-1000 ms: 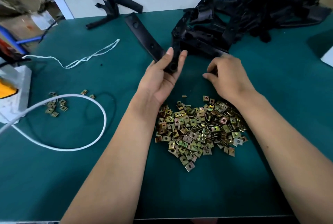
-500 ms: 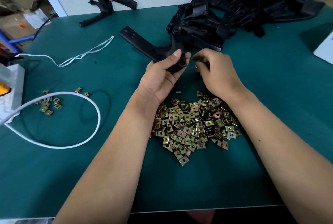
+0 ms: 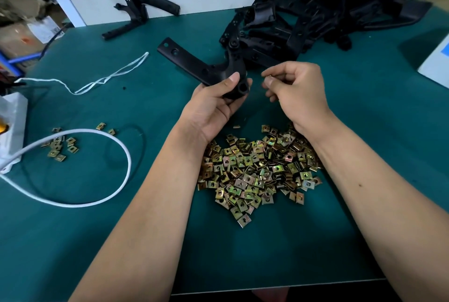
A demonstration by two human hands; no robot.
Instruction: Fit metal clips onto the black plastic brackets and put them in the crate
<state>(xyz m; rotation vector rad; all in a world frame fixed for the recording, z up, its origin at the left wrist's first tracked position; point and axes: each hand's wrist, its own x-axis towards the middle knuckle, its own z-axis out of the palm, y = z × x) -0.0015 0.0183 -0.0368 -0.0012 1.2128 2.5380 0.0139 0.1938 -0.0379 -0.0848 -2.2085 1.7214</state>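
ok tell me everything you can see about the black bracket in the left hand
The bracket is matte black, plastic by the look of it, and L-shaped: one flat arm with round holes runs up and left to a squared end, another curves up toward the pile of black parts. At the corner a thick boss with a round socket faces the camera. The left hand grips that corner, thumb on top, holding it above the green table. No clip shows on it.
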